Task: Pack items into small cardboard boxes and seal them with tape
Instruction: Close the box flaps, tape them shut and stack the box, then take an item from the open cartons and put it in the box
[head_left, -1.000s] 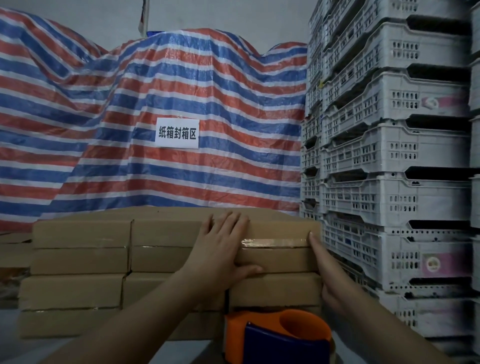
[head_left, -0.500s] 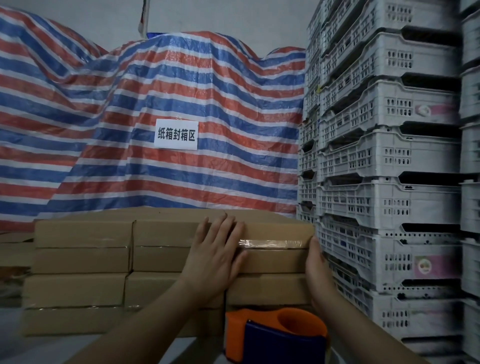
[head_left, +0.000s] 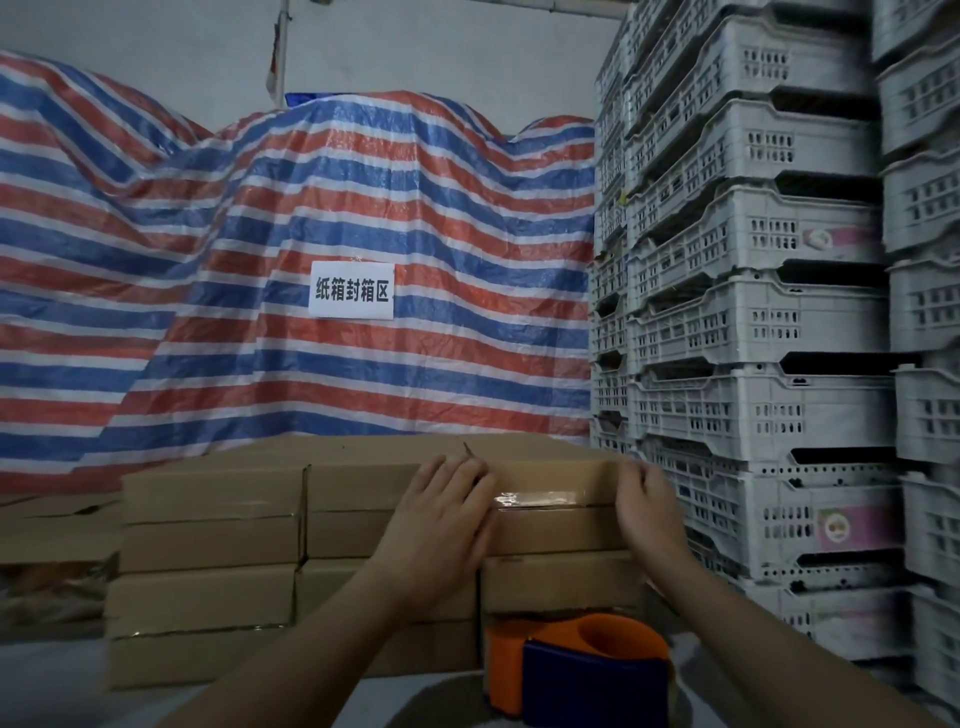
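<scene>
1. Since a second ago, right hand (head_left: 647, 512) has slid up from the box's lower end to its top right corner, fingers curling over the edge.
2. Left hand (head_left: 441, 525) presses flat, fingers straight, on the front of the taped box (head_left: 556, 530) atop the stack.
3. Clear tape (head_left: 540, 499) crosses the seam: the step in hand looks like smoothing the seal.
4. Next likely calls for the orange tape dispenser (head_left: 582, 670) on the worktop just below.

A white paper sign (head_left: 351, 290) fixed to the striped tarpaulin (head_left: 415, 218) reads "纸箱封箱区" in black characters. Pink labels (head_left: 844, 526) on the crates (head_left: 753, 322) to the sign's right are illegible (too blurred).
</scene>
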